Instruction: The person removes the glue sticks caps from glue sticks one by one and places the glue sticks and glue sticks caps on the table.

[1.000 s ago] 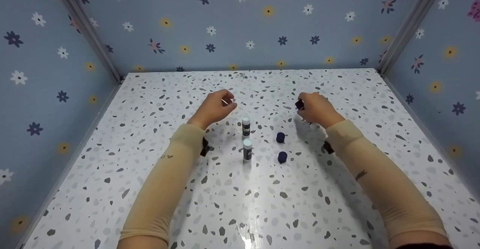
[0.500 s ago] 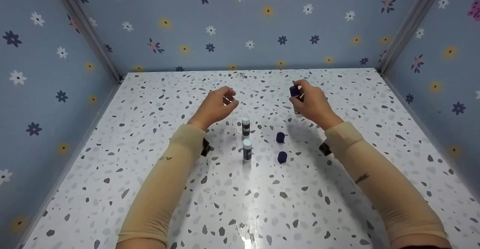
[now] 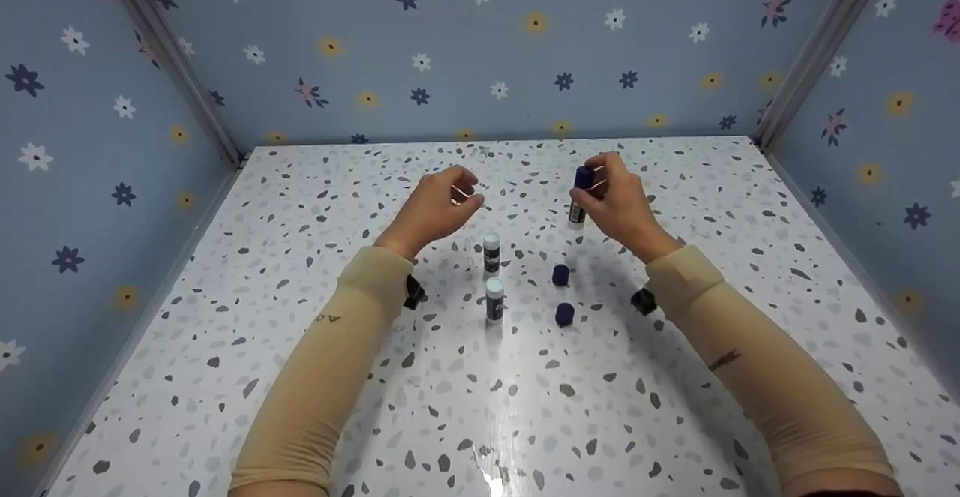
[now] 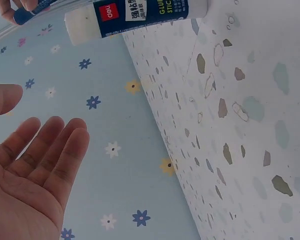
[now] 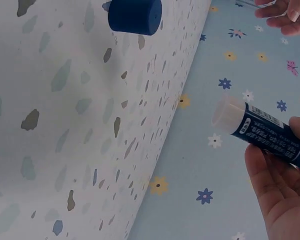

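My right hand (image 3: 624,203) pinches a glue stick (image 3: 576,214) between thumb and fingers, holding it up off the table. Its dark blue cap (image 3: 584,177) is on top, and in the right wrist view its pale base (image 5: 229,114) sticks out past the fingers. Nothing is in my left hand (image 3: 439,205), whose relaxed fingers (image 4: 55,150) are bent a little, the thumb apart from them. Before that hand, two glue sticks stand upright with pale tops showing, the far one (image 3: 491,253) and the near one (image 3: 495,300). Right of them sit two loose blue caps, one farther (image 3: 561,275), one nearer (image 3: 565,314).
The speckled white table (image 3: 480,407) carries all these things. A blue flowered panel (image 3: 480,55) rises at the back edge, with similar panels at the left (image 3: 82,205) and right (image 3: 885,167).
My right hand has lifted the glue stick and brought it a little left, turning it upright so that more of it shows. The left hand has shifted slightly right. The standing sticks and loose caps stay put.
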Motion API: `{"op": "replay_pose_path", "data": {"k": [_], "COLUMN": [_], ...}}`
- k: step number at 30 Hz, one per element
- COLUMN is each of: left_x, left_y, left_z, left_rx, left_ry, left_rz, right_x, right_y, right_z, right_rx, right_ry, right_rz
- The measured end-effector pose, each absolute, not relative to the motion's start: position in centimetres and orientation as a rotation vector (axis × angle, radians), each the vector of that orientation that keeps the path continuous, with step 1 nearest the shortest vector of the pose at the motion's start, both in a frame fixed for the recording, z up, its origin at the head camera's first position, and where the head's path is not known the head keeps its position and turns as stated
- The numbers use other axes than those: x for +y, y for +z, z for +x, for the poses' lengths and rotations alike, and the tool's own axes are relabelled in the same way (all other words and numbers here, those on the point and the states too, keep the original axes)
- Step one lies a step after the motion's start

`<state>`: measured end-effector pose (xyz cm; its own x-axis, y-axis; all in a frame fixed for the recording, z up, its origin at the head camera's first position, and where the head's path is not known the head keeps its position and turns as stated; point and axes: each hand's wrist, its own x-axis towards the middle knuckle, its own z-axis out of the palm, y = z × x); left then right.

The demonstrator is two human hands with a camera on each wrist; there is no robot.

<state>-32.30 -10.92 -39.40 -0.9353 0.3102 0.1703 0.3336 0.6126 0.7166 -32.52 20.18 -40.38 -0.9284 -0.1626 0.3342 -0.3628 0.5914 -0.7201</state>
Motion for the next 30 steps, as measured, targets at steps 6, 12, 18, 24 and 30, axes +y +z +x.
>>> {"op": "replay_pose_path", "data": {"k": [6, 12, 18, 24, 30], "left_x": [-10.5, -10.0, -9.3, -8.6, -8.0], "left_y": [-38.6, -38.1, -37.7, -37.3, -36.8], "left_z": [-31.9, -31.4, -31.2, -30.7, -30.3], "left_rx": [-2.782, -2.794, -2.791, -2.773, -2.771], "left_ry": [-1.244, -1.200, -1.143, -1.054, -0.977], "left_rz": [-0.607, -0.648, -0.697, -0.749, -0.810], "right_x": [19.6, 19.1, 18.7, 18.2, 17.6], "right_y": [-40.1, -39.9, -39.7, -39.9, -40.1], "right_z": [-32.2, -32.0, -31.8, -31.6, -31.3], "right_rx": [-2.520, -2.448, -2.364, -2.268, -2.200], "right_ry": [1.323, 1.487, 1.694, 1.906, 2.009], "right_rz": [0.432, 0.401, 0.393, 0.388, 0.359]}}
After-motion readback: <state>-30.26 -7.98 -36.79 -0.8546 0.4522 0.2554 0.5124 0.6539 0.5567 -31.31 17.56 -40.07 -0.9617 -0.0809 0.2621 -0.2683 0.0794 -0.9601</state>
